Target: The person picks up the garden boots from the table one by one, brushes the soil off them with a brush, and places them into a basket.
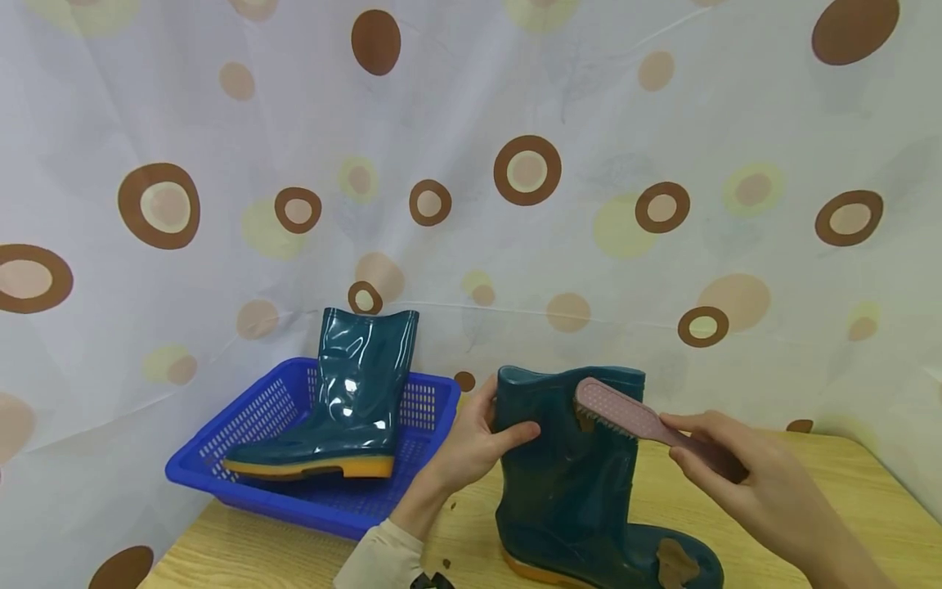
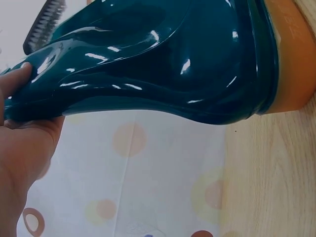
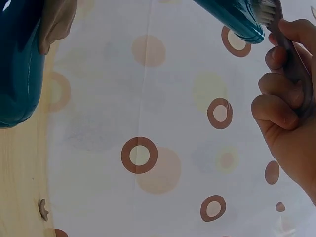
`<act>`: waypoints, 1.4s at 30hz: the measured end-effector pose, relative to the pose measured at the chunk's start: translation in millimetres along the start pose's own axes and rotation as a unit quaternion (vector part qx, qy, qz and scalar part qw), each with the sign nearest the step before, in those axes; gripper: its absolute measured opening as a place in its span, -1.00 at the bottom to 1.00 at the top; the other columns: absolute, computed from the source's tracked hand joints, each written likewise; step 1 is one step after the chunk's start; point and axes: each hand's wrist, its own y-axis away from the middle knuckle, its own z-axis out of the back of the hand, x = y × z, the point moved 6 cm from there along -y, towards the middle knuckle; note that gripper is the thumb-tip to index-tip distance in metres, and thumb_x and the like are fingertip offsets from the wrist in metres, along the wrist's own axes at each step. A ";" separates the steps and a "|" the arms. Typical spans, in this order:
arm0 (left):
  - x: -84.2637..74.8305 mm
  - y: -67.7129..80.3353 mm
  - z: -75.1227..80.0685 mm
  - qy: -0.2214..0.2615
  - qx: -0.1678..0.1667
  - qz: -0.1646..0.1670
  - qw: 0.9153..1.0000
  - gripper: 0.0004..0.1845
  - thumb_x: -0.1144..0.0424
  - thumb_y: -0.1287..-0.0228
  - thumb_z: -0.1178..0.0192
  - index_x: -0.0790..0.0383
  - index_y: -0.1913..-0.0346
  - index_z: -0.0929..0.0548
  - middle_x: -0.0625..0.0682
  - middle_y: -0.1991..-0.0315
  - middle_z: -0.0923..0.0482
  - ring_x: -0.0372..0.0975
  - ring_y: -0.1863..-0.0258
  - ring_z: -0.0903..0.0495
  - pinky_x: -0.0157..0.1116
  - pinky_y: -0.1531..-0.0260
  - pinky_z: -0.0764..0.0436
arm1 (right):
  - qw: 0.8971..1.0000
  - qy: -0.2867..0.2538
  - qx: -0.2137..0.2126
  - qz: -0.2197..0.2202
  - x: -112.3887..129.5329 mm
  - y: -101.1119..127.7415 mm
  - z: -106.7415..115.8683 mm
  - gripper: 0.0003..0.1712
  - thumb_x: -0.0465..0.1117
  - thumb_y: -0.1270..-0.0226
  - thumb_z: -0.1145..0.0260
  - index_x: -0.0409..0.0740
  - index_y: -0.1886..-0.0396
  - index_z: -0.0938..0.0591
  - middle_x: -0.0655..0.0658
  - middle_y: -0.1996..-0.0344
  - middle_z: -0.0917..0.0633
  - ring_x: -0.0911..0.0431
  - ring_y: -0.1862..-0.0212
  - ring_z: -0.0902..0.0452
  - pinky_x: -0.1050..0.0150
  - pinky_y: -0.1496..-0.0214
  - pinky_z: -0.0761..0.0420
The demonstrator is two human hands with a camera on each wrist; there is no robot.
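Far left, a blue basket (image 1: 221, 458) holds one glossy teal boot (image 1: 346, 393), upright, toe pointing left.

Centre: left hand (image 1: 471, 442) grips the shaft of a second boot (image 1: 574, 483) near its top edge, thumb across the front, fingers wrapped behind. This boot stands on the wooden table (image 1: 824, 491), just right of the basket. It looks like soft, flexible rubber; the shaft would likely buckle if squeezed hard, and the shiny skin looks slippery. The rim seems the sound place to hold. A tan patch marks the toe.

Right: right hand (image 1: 743, 483) curls its fingers round the handle of a pink brush (image 1: 625, 413), bristles down against the upper shaft. Wrist is raised, forearm reaching in from the lower right.
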 end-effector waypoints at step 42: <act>2.5 0.7 0.5 0.011 -0.004 -0.006 1.000 -0.38 0.35 -0.43 -0.17 0.02 -0.46 -0.21 0.23 -0.34 -0.44 0.01 -0.28 -0.53 -0.11 -0.15 -0.62 | 0.996 0.015 0.085 -0.011 -14.8 10.4 0.1 -0.61 -0.34 -0.22 -0.44 0.17 0.03 -0.69 0.24 0.27 -0.68 0.39 0.44 -0.43 0.49 0.49 -0.41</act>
